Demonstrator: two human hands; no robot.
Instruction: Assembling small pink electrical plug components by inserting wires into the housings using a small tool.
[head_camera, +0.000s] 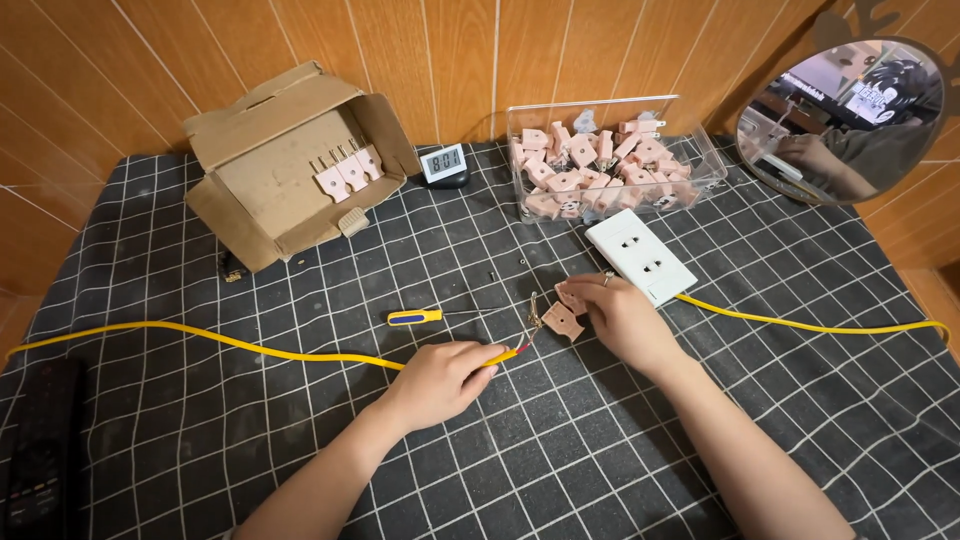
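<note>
Now wiring: both hands on cable and plug at mid surface.
My left hand (440, 378) has its grip closed on the yellow cable (250, 346) near the stripped end; my right hand (620, 318) grips the pink plug piece (563, 320), just in front of the white socket (641, 256). Risk, as I judge it: the bare strands could splay or slip out if my left grip twists; the screwdriver (415, 317) lies near and could roll.

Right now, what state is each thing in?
Left hand: pinching yellow cable.
Right hand: holding pink plug, opened.
Screwdriver: lying untouched.
Cardboard box: tipped, open.
Clear bin: full of plugs.
White socket: nothing plugged in.
</note>
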